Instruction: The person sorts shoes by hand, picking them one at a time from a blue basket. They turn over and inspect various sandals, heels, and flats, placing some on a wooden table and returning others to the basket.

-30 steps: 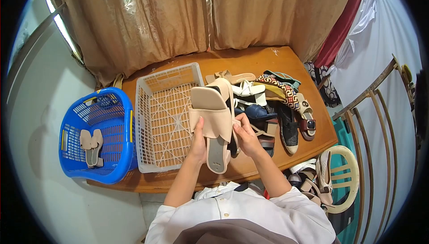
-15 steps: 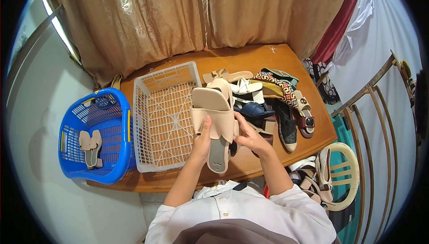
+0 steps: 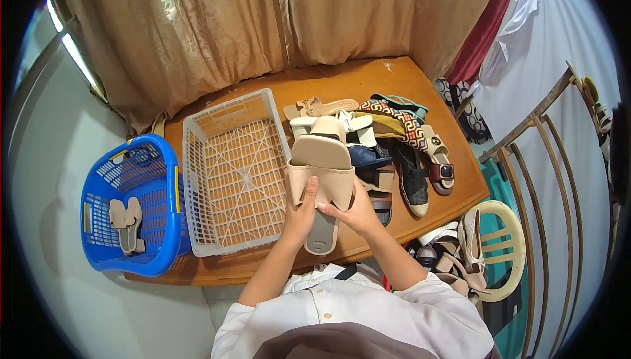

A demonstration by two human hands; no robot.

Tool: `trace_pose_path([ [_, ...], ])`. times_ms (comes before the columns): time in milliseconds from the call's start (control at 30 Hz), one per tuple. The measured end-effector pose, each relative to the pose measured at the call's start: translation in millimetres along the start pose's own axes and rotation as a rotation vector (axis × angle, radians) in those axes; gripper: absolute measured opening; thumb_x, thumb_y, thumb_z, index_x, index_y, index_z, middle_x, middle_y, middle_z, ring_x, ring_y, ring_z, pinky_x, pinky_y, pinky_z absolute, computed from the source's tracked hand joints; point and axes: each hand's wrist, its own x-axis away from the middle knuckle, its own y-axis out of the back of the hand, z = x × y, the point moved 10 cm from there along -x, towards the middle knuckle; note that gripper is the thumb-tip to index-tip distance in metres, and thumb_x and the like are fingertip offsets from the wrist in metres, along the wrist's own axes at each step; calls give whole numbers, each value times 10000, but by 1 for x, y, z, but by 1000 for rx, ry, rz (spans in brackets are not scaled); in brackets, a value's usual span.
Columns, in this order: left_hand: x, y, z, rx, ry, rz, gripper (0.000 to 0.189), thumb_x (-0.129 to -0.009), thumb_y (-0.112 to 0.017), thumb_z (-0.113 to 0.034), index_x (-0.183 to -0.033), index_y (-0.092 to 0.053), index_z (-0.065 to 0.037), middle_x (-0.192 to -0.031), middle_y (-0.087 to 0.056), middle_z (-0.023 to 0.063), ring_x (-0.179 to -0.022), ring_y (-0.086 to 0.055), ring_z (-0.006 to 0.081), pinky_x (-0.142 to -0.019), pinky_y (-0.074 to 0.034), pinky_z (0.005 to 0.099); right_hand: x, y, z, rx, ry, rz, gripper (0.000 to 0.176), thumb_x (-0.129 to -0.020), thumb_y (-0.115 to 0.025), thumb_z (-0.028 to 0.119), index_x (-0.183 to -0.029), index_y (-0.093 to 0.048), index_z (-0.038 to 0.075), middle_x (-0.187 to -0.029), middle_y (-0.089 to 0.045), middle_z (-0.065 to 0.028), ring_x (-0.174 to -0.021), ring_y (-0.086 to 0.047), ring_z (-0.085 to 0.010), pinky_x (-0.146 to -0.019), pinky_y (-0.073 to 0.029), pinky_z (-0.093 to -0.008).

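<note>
A pair of beige slide sandals is held upright in front of me, one against the other, with a wide strap facing me and a grey insole below. My left hand is closed on their left side, its thumb lying on the strap. On the opposite side my right hand grips them too, thumb at the strap's lower edge. The fingers of both hands are mostly hidden behind the sandals. Beyond them lies a pile of footwear, including a white sandal, a navy shoe and a black espadrille.
A white plastic crate stands on the wooden table, left of my hands. Beside it, a blue basket contains beige heeled sandals. More shoes lie on a cream chair at right, near a metal rack.
My right hand has shifted inward, bringing its thumb onto the strap. The two sandals now line up more closely, and the front one leans less to the side. The view has shifted slightly.
</note>
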Motion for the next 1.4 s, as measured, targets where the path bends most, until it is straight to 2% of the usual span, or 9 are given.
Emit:
trace_pose_path([
  [167,-5,-26,1,74,57,139,516,-875,-582,-283,-1251,-304,-62,-1171,-428,121,-1086,-444,193,-900,-395,328,4,14,-6,-218,-23,-80,692,-661,-784,205,-1207,-403,16,-1121,-520,-110,-1049,-504,-185,-898,-411,-316],
  [233,-6,-40,-20,29,-103,200,639,-823,-645,-275,-1270,-232,-81,-1209,-381,142,-1122,-411,220,-916,-385,351,5,27,1,-255,-32,-118,703,-655,-789,209,-1210,-403,14,-1131,-515,-112,-1056,-500,-182,-900,-411,-314],
  [300,-4,-50,-35,-61,-127,269,851,-732,-731,-259,-1291,-106,-116,-1245,-312,173,-1175,-354,278,-943,-368,384,5,50,15,-160,41,-185,671,-645,-794,208,-1176,-426,26,-1098,-536,-102,-1028,-517,-172,-881,-424,-311],
  [400,-6,-30,-31,-260,-140,226,855,-716,-738,-247,-1286,-113,-123,-1237,-315,174,-1201,-330,299,-951,-363,380,8,100,39,278,117,-292,587,-619,-801,212,-1079,-472,55,-988,-596,-99,-923,-583,-167,-810,-465,-323],
  [533,-8,10,-19,54,35,113,524,-852,-561,-220,-1214,-191,-140,-1123,-452,146,-1059,-497,235,-913,-384,368,23,149,83,1118,178,-627,531,-615,-750,222,-1037,-479,48,-834,-608,-142,-752,-619,-304,-669,-487,-379],
  [600,-9,26,-13,80,35,66,404,-883,-486,-216,-1176,-217,-142,-1026,-504,114,-971,-535,197,-859,-400,345,16,171,64,1317,139,-612,505,-582,-730,189,-995,-470,61,-869,-597,-156,-769,-590,-362,-621,-469,-412],
  [767,-6,31,-8,156,62,4,252,-898,-417,-208,-1094,-274,-138,-866,-543,65,-848,-548,155,-769,-410,318,3,234,-31,1325,-137,-513,510,-570,-724,175,-985,-453,57,-885,-596,-164,-794,-588,-373,-640,-471,-441],
  [1133,-5,26,4,121,94,37,178,-894,-417,-233,-1026,-345,-138,-780,-533,38,-768,-549,141,-761,-427,313,-28,217,-68,1506,-298,-419,538,-574,-749,148,-994,-422,67,-956,-534,-138,-819,-596,-329,-641,-509,-409],
  [1400,-2,26,2,139,110,52,136,-897,-426,-207,-986,-372,-119,-771,-526,38,-751,-530,131,-727,-421,278,-25,208,-65,1486,-371,-268,1059,-474,-853,240,-1327,-237,117,-1165,-442,-186,-1039,-497,-351,-786,-480,-427],
])
